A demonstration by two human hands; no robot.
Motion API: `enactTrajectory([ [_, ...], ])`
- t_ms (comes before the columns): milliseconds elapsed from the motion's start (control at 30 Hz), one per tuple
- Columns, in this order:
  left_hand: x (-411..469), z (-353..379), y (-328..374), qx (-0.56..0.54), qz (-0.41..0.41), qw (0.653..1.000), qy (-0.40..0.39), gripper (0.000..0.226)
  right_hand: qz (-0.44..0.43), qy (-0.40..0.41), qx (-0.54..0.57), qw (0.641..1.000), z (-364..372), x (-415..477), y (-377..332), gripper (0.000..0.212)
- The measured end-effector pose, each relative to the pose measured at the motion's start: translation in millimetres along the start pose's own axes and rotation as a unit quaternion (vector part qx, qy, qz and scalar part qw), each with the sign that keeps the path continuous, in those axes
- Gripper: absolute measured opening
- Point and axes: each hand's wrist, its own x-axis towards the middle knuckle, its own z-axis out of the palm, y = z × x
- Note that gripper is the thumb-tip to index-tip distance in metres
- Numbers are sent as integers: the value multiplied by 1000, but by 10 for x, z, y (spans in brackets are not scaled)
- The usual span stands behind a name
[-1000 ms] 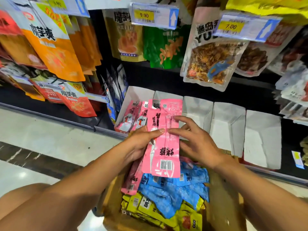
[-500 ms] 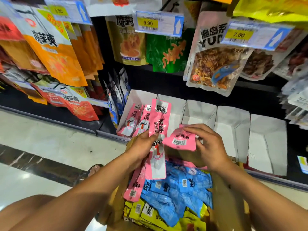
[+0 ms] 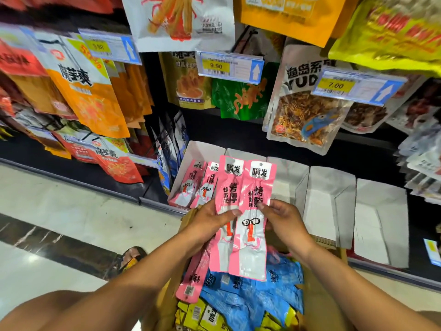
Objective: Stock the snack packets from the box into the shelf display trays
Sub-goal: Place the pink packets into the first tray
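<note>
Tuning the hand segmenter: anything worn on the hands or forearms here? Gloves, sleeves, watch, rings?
Nothing worn. The left hand and right hand are bare: no gloves, rings or watch. No sleeve shows on the left forearm or right forearm.

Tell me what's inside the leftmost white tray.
Two pink packets stand in the tray. Its right side and front are hidden behind the held packets and the left hand.

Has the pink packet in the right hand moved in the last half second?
Yes. The pink packet in the right hand rose and turned upright: its top now overlaps the white display trays; earlier it lay sideways near their front edge.
</note>
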Motion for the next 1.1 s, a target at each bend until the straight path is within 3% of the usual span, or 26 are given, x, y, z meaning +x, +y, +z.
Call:
enactTrajectory([
  [233, 53, -184, 100, -5, -5, 1000, 17, 29, 27, -45, 65, 997, 174, 49, -90, 17],
  [467, 53, -428, 268, 7, 20, 999, 33, 28, 29, -41, 1, 999, 324, 165, -161, 14],
  [733, -5, -969, 611, -1, 26, 990, 135, 27, 53, -42, 83, 994, 767, 772, -347, 11],
  [900, -118, -1353, 801, 1, 26, 984, 178, 30, 92, -31, 70, 993, 1072, 1394, -195, 18],
  [1100, -236, -1661, 922, -22, 70, 968, 242, 12, 151, -14, 55, 987, 1602, 2040, 150, 19],
])
